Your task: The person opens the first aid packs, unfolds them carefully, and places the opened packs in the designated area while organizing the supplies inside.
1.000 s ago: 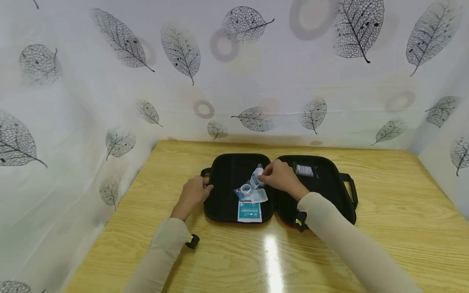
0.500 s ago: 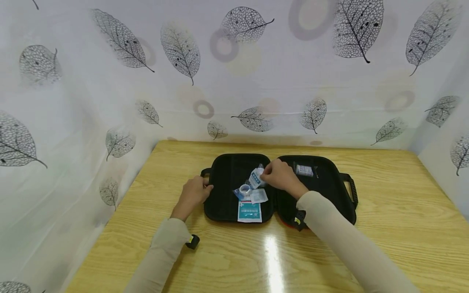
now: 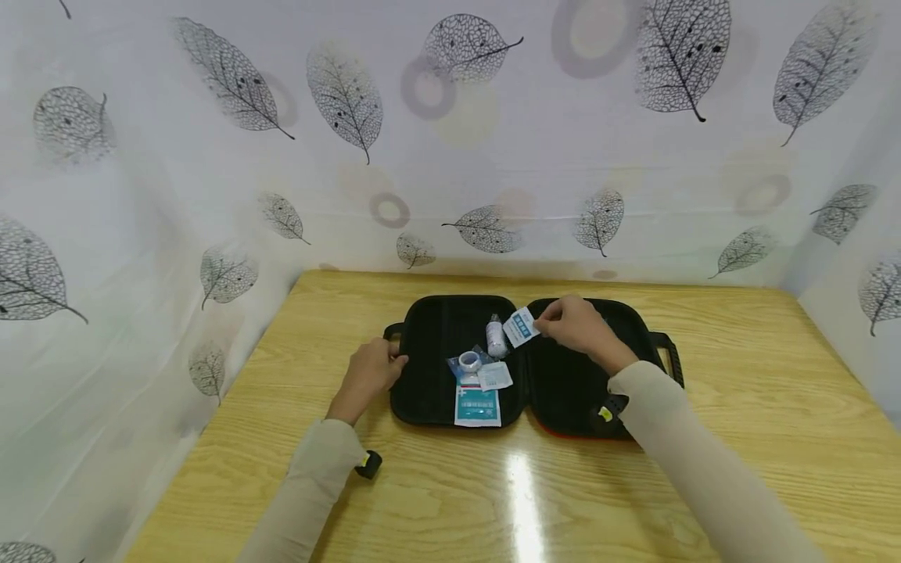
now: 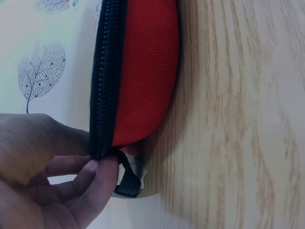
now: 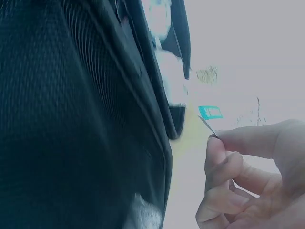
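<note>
An unfolded black-lined case (image 3: 425,367) with a red outer shell lies on the table. My left hand (image 3: 370,366) grips its left rim beside the strap handle; the left wrist view shows thumb and fingers pinching the zippered edge (image 4: 106,81). Above the case's middle fold, my right hand (image 3: 581,327) pinches a small white-and-blue sachet (image 3: 519,327) by one edge. In the left half lie a white cylindrical item (image 3: 496,336), a white tape roll (image 3: 469,360), a small white packet (image 3: 495,376) and a teal-and-white packet (image 3: 479,407).
The case's right half (image 3: 563,399) has a black carry handle (image 3: 669,356) on its outer side. Wooden table (image 3: 422,500) extends in front and to both sides. A leaf-patterned white curtain (image 3: 450,172) hangs behind and at the sides.
My right hand has lifted the sachet and moved right with it, uncovering the white cylindrical item. It now covers the wrapped white item in the right half. The left hand stays on the rim.
</note>
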`<state>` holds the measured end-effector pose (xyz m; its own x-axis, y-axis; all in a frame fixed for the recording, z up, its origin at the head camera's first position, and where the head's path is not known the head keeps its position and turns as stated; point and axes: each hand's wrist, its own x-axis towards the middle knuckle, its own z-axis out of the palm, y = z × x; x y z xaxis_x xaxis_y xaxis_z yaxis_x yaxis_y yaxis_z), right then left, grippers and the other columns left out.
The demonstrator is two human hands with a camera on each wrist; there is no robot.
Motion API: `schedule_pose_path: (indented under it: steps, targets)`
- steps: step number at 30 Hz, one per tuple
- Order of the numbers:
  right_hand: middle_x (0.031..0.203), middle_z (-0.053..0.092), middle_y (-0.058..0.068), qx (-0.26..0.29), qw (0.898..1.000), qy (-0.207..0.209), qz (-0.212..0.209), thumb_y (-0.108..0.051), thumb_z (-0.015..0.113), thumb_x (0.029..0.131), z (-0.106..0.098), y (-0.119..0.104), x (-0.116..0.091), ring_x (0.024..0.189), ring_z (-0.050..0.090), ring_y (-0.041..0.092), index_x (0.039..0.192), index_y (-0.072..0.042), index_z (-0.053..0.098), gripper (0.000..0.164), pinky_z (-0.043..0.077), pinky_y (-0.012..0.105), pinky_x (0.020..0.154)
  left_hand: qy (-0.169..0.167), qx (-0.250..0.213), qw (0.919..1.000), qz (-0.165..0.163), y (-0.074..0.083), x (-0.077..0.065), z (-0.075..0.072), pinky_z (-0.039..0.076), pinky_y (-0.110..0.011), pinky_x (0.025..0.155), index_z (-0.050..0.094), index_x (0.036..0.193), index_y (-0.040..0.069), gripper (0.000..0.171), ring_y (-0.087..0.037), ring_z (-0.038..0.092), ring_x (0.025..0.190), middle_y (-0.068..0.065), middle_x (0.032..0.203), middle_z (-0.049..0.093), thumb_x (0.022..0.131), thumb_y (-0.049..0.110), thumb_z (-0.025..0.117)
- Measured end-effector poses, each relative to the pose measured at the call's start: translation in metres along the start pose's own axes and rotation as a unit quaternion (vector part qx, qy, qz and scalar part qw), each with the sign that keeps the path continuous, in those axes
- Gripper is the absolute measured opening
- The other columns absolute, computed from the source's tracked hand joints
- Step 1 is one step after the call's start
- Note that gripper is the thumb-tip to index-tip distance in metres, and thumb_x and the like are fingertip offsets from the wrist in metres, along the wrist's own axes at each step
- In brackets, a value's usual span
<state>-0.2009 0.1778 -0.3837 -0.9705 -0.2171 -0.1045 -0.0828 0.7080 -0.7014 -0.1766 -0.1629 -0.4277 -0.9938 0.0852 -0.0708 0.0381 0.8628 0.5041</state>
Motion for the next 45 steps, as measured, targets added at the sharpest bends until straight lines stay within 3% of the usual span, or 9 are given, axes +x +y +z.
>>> schedule_pose_path:
  steps: [7, 15, 25, 34, 45]
  targets:
    - [0.094, 0.070, 0.014, 0.016, 1.000, 0.004, 0.009, -0.017, 0.062, 0.100, -0.028, 0.022, -0.013, 0.077, 0.062, 0.023, 0.104, 0.006, 0.074, 0.026, 0.052, 0.032, 0.066, 0.001, 0.001, 1.0000, 0.004, -0.001, 0.000, 0.001, 0.029, -0.024, 0.047, 0.038, 0.058, 0.016, 0.049, -0.011, 0.039, 0.049, 0.003, 0.053, 0.039, 0.099, 0.015, 0.065]
    - [0.098, 0.067, 0.017, 0.002, 0.998, 0.021, 0.055, -0.019, 0.061, 0.100, -0.056, 0.052, -0.032, 0.077, 0.057, 0.024, 0.107, 0.010, 0.071, 0.031, 0.049, 0.033, 0.065, 0.002, -0.006, 1.0000, 0.002, -0.002, -0.001, 0.002, 0.028, -0.023, 0.046, 0.038, 0.058, 0.016, 0.049, -0.011, 0.039, 0.048, 0.003, 0.052, 0.038, 0.099, 0.014, 0.065]
    - [0.101, 0.066, 0.019, -0.003, 0.995, 0.026, 0.101, -0.022, 0.058, 0.102, -0.076, 0.085, -0.053, 0.080, 0.056, 0.025, 0.116, 0.015, 0.066, 0.040, 0.050, 0.037, 0.066, 0.001, -0.002, 1.0000, 0.005, -0.001, -0.002, 0.000, 0.028, -0.023, 0.046, 0.038, 0.057, 0.015, 0.050, -0.011, 0.038, 0.047, 0.003, 0.052, 0.037, 0.099, 0.014, 0.065]
    - [0.092, 0.060, 0.013, 0.023, 0.991, 0.011, 0.128, -0.020, 0.060, 0.100, -0.079, 0.100, -0.057, 0.064, 0.051, 0.020, 0.110, 0.014, 0.066, 0.036, 0.043, 0.033, 0.056, -0.001, -0.015, 0.9999, 0.001, -0.002, -0.002, 0.001, 0.027, -0.023, 0.045, 0.040, 0.057, 0.015, 0.049, -0.011, 0.037, 0.046, 0.003, 0.051, 0.037, 0.099, 0.014, 0.065]
    - [0.067, 0.054, 0.002, 0.026, 0.993, -0.020, 0.116, -0.013, 0.060, 0.097, -0.072, 0.108, -0.057, 0.057, 0.048, 0.016, 0.087, 0.006, 0.071, 0.024, 0.035, 0.027, 0.048, -0.005, -0.021, 0.9998, 0.000, -0.001, -0.002, 0.002, 0.026, -0.023, 0.045, 0.037, 0.057, 0.015, 0.051, -0.011, 0.035, 0.046, 0.003, 0.052, 0.035, 0.100, 0.014, 0.064]
